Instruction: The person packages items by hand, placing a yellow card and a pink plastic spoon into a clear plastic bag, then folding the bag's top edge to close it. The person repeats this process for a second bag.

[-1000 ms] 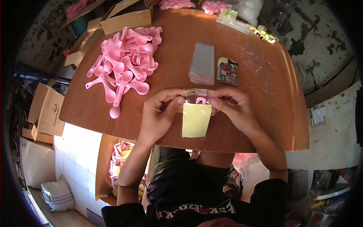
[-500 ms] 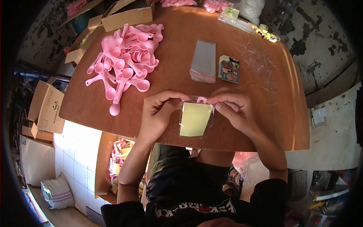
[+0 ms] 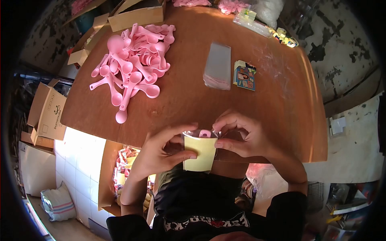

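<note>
A clear plastic bag point(image 3: 200, 154) with a pale yellow card and a pink spoon inside is held upright at the table's front edge. The spoon's holed handle end point(image 3: 205, 133) shows at the bag's top; the card hides the rest. My left hand point(image 3: 163, 152) grips the bag's left side, thumb across the card's face. At the right side, my right hand point(image 3: 241, 134) pinches the bag with thumb and fingertips. Beyond the hands lie a stack of clear bags point(image 3: 217, 66) and a small pile of printed cards point(image 3: 245, 76).
A heap of pink measuring spoons point(image 3: 136, 64) covers the table's left part. Cardboard boxes point(image 3: 136, 16) stand at the back left. Below the table's edge, an open carton point(image 3: 105, 172) contains several packed pieces. Plastic-wrapped goods point(image 3: 253, 24) lie along the far edge.
Both hands have brought the bag closer to my body, over the table's front edge. The left thumb has moved down onto the card, and the right hand grips lower along the side.
</note>
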A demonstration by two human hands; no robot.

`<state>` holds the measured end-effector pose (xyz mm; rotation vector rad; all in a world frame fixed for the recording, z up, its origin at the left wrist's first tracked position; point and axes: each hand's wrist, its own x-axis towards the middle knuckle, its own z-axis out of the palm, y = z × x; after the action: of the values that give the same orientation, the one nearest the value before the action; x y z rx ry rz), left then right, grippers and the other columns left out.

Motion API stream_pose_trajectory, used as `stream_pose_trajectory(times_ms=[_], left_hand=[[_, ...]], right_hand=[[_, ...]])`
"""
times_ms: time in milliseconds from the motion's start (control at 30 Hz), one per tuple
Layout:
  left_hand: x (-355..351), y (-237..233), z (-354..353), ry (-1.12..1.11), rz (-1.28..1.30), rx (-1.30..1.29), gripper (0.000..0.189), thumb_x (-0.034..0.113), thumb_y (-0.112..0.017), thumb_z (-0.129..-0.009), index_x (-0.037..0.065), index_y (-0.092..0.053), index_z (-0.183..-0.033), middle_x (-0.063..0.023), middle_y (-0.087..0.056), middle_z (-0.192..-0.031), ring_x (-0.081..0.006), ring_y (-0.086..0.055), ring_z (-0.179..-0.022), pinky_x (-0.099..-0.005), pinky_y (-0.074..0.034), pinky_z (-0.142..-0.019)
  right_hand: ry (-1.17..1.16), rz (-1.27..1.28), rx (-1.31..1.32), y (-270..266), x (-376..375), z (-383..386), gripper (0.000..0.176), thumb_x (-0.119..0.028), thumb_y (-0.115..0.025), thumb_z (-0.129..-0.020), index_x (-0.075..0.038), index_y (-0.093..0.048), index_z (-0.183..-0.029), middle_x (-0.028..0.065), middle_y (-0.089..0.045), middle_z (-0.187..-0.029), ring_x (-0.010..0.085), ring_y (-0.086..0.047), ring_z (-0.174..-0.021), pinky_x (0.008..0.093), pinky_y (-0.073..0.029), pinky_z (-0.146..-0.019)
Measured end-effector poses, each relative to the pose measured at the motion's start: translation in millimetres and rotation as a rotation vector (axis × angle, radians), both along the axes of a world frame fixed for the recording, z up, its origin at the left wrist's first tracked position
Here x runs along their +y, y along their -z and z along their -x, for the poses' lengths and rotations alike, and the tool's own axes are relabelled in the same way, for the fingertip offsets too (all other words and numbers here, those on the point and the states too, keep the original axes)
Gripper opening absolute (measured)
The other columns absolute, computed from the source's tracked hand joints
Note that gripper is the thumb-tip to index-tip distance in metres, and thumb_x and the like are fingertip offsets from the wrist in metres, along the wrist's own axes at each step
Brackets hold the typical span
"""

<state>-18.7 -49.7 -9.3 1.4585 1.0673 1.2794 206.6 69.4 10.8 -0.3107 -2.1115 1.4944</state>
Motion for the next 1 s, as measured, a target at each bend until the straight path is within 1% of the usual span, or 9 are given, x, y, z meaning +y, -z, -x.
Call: stream_pose_trajectory(times_ms=[133,233,300,333,467,567,700,833,1000], left_hand=[[-48,22,37,0.345,-0.042,0.444,0.052,-0.007,-0.072,-0.071,0.007,-0.062,-0.119,-0.0112,-0.068,-0.108,-0.0298,-0.067,-0.089,-0.038,-0.056,-0.075],[-82,66,59,-0.034,0.129,0.758,0.045,-0.003,-0.071,-0.073,0.007,-0.062,-0.116,-0.0125,-0.067,-0.102,-0.0319,-0.068,-0.087,-0.0379,-0.057,-0.073],[-105,119,82,-0.301,0.322,1.221,0.044,0.002,-0.072,-0.075,0.008,-0.06,-0.117,-0.0139,-0.064,-0.107,-0.0324,-0.067,-0.089,-0.0393,-0.056,-0.074],[-121,135,90,-0.259,0.405,1.325,0.048,0.009,-0.074,-0.076,0.009,-0.056,-0.121,-0.0142,-0.06,-0.116,-0.034,-0.064,-0.098,-0.0437,-0.054,-0.081],[-150,167,90,-0.007,0.882,1.118,0.076,0.039,-0.075,-0.08,0.009,-0.041,-0.141,-0.0265,-0.038,-0.145,-0.0429,-0.041,-0.132,-0.0468,-0.04,-0.105],[-130,142,65,-0.001,0.552,0.807,0.061,0.033,-0.068,-0.088,0.007,-0.044,-0.138,-0.0233,-0.044,-0.14,-0.0398,-0.05,-0.123,-0.0458,-0.043,-0.101],[-85,48,30,0.389,0.28,0.358,0.045,0.022,-0.064,-0.091,0.007,-0.052,-0.132,-0.015,-0.063,-0.115,-0.0307,-0.067,-0.092,-0.0362,-0.054,-0.076],[-38,-18,15,0.521,-0.162,0.405,0.038,0.017,-0.074,-0.082,0.001,-0.065,-0.115,-0.0141,-0.068,-0.11,-0.0285,-0.069,-0.083,-0.036,-0.055,-0.073],[56,-46,-1,0.151,-0.335,0.738,0.035,0.012,-0.068,-0.084,0.0,-0.062,-0.117,-0.0194,-0.062,-0.119,-0.0346,-0.063,-0.1,-0.04,-0.051,-0.084]], right_hand=[[0.044,-0.119,-0.131,-11,9,1,0.033,-0.001,-0.07,-0.084,0.0,-0.059,-0.115,0.0095,-0.064,-0.102,0.0139,-0.067,-0.089,0.0291,-0.052,-0.083],[0.226,-0.371,-0.179,-5,44,12,0.028,-0.002,-0.069,-0.085,-0.002,-0.062,-0.112,0.0075,-0.067,-0.091,0.0168,-0.068,-0.083,0.0271,-0.052,-0.077],[0.395,-0.903,-0.138,2,81,23,0.023,-0.01,-0.068,-0.082,-0.008,-0.066,-0.104,0.0073,-0.066,-0.082,0.0243,-0.065,-0.077,0.0334,-0.053,-0.067],[0.404,-0.901,-0.129,3,97,26,0.023,-0.01,-0.068,-0.082,-0.008,-0.066,-0.104,0.0073,-0.066,-0.082,0.0243,-0.065,-0.077,0.0334,-0.053,-0.067],[0.382,-0.957,-0.334,8,144,39,0.014,-0.011,-0.068,-0.079,-0.004,-0.07,-0.091,0.0135,-0.067,-0.086,0.0298,-0.066,-0.077,0.0388,-0.051,-0.069],[0.301,-0.838,-0.495,11,158,47,0.012,-0.011,-0.067,-0.077,-0.001,-0.071,-0.084,0.0146,-0.067,-0.082,0.0307,-0.066,-0.075,0.0397,-0.051,-0.068],[0.295,-0.801,-0.538,20,170,52,0.012,-0.011,-0.064,-0.077,-0.001,-0.071,-0.079,0.0185,-0.067,-0.075,0.0347,-0.066,-0.07,0.0418,-0.051,-0.067],[0.349,-0.732,-0.431,21,166,45,0.012,-0.01,-0.063,-0.079,-0.001,-0.07,-0.08,0.0204,-0.066,-0.077,0.0353,-0.066,-0.072,0.0422,-0.051,-0.067],[0.38,-0.663,-0.423,18,159,36,0.012,-0.008,-0.06,-0.082,-0.001,-0.07,-0.086,0.0186,-0.067,-0.08,0.0333,-0.067,-0.073,0.0397,-0.051,-0.066]])
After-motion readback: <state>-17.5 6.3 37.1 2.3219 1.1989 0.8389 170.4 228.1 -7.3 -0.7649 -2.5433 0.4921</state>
